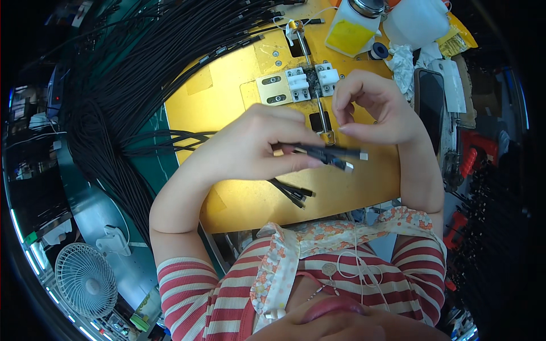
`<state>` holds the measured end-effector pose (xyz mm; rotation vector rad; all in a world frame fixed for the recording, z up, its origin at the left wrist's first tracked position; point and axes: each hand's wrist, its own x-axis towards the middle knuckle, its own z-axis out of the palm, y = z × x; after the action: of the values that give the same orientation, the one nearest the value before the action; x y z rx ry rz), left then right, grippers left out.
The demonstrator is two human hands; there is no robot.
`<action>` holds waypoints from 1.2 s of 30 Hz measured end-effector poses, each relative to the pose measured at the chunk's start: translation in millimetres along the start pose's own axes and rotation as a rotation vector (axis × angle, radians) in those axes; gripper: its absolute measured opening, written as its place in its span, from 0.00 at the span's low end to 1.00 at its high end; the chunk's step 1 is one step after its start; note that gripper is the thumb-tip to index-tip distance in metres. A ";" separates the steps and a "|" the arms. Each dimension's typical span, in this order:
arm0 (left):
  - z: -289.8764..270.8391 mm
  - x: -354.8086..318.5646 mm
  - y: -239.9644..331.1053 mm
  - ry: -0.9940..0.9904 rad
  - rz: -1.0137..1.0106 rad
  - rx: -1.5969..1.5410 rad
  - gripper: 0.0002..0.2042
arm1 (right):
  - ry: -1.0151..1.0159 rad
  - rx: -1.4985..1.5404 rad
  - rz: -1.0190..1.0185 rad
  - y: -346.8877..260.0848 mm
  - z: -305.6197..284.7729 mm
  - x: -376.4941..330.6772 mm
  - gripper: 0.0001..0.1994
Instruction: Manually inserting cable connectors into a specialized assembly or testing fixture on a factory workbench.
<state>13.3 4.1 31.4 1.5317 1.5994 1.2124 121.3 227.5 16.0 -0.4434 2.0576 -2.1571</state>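
Observation:
My left hand (pixel 259 145) grips a small bunch of black cables (pixel 324 153) near their metal plug ends, which point right. My right hand (pixel 375 108) hovers just above and right of those plugs, thumb and forefinger pinched together at a plug tip; whether it holds anything is unclear. Both hands are over a yellow work plate (pixel 227 85) that carries a metal fixture with white blocks (pixel 310 82) and a thin rod. More plug ends (pixel 296 196) lie on the plate below my left hand.
A large mass of black cables (pixel 131 74) fans out at the left. A yellow-and-white bottle (pixel 352 25), crumpled tissue (pixel 404 65) and a dark phone (pixel 432 99) sit at the upper right. A small white fan (pixel 85 278) stands lower left.

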 end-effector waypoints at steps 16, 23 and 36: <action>5.5 1.4 -52.9 0.398 0.296 0.858 0.17 | 0.308 -0.862 -0.420 21.4 11.3 10.3 0.08; 6.1 -1.2 -48.9 0.269 0.178 0.836 0.18 | 0.324 -0.705 -0.355 22.8 13.2 13.7 0.05; 4.4 3.8 -69.8 0.282 0.170 0.911 0.21 | 0.491 -0.795 -0.034 39.2 6.5 18.4 0.04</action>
<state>-12.7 14.8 -32.8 2.1277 2.4531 0.8200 101.5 213.4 -20.4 0.0085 3.1679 -1.4605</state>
